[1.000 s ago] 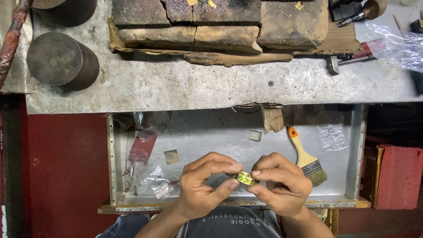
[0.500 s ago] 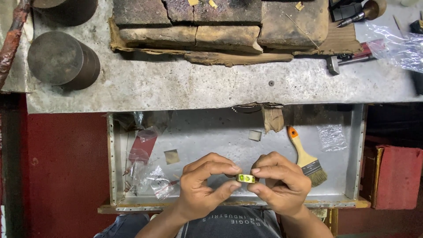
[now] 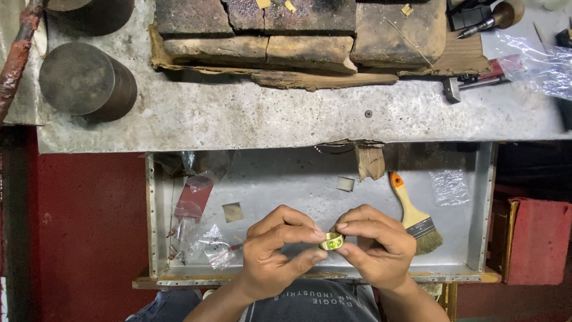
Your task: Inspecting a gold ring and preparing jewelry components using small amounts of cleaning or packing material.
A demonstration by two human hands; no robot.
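Above drawer's front edge (image 3: pixel 310 278), ring (image 3: pixel 331 241) between hands (image 3: pixel 328 253).

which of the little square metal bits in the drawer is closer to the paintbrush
The small pale square piece, lying just left of the paintbrush handle. The darker, brassy square lies farther left, near the plastic bags.

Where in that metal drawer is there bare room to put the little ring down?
The open grey metal drawer is bare between the small square metal piece and the left hand, which holds the gold ring with the right hand. Its left side is crowded with small clear plastic bags; the wooden-handled paintbrush lies at right.
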